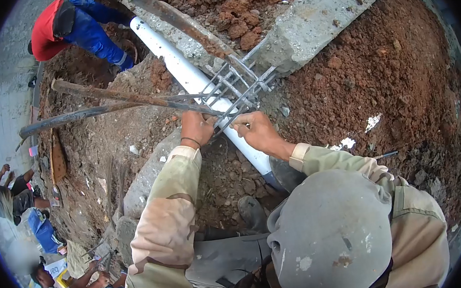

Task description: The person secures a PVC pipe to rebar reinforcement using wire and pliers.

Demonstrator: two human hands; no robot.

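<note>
While both hands work at the same place, the thing between them is the grid of thin grey steel reinforcement bars (237,86), which sticks out from the broken end of the grey concrete beam (318,20) and crosses over the long white plastic pipe (181,66). The left hand (195,128) is closed in a fist around the near end of one bar, at the lower left corner of the grid; a dark band sits on its wrist. The right hand (256,130) is also closed, its fingers pinching the end of a neighbouring bar just beside the pipe. The two hands are close together, one on each side of the pipe, and neither is clearly nearer to the grid.

From the hands, the bars lie forward and to the right, and their long axis runs up toward the concrete beam. The pipe runs the other way, from the lower middle of the trench toward the upper left. Two rusty dark iron rods (108,102) lie across the red-brown soil (392,71) to the left of the grid. Farther along the pipe a person in a red shirt and blue trousers (72,26) bends over the trench, and other people sit at the left edge.
</note>
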